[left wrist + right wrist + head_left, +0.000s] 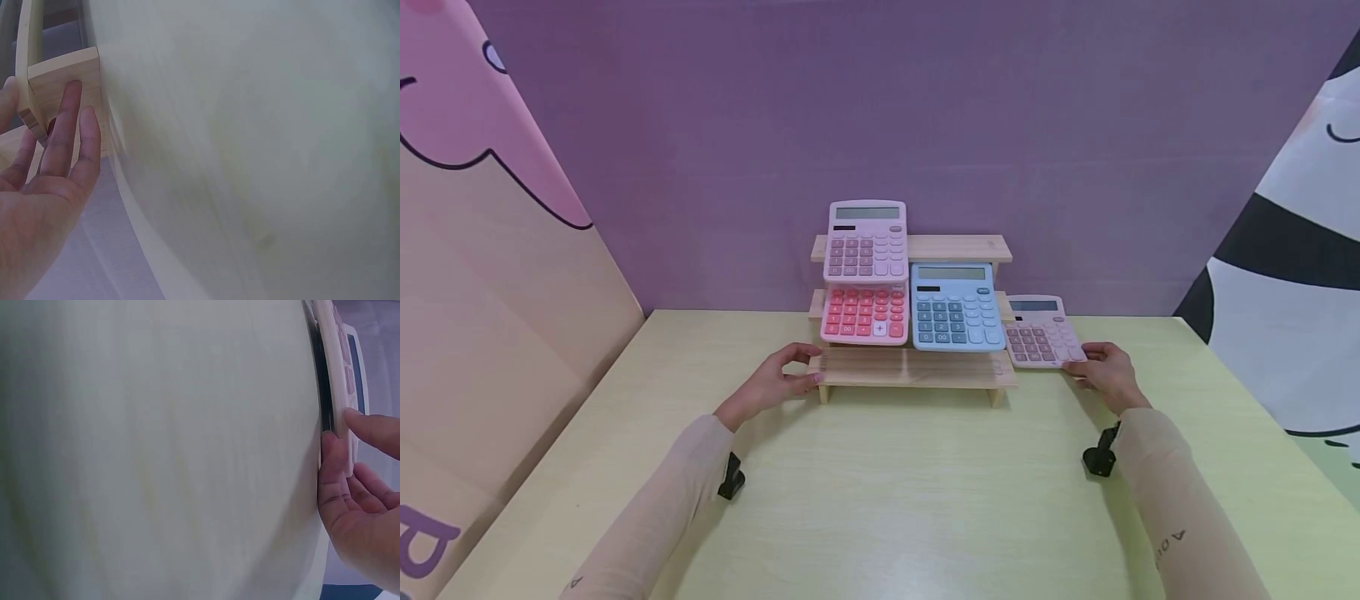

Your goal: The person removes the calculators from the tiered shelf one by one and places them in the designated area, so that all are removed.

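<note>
In the head view my right hand [1107,375] pinches the lower right corner of a pale pink calculator [1036,333], which lies beside the stepped wooden rack [917,368]. The right wrist view shows the thumb on the calculator's [342,381] key side and fingers beneath its edge. My left hand [775,382] holds the left end of the rack's lowest board. Seen from the left wrist, two fingers reach along the rack's end piece [69,65]. A lilac calculator [866,242] leans on the top step, above a pink calculator [865,315] with red keys and beside a blue calculator [958,308].
A pale wooden table [910,492] carries the rack near its back edge, by a purple backdrop [895,117]. Cartoon-printed panels stand at left and right. Each wrist bears a small black camera mount [1100,454].
</note>
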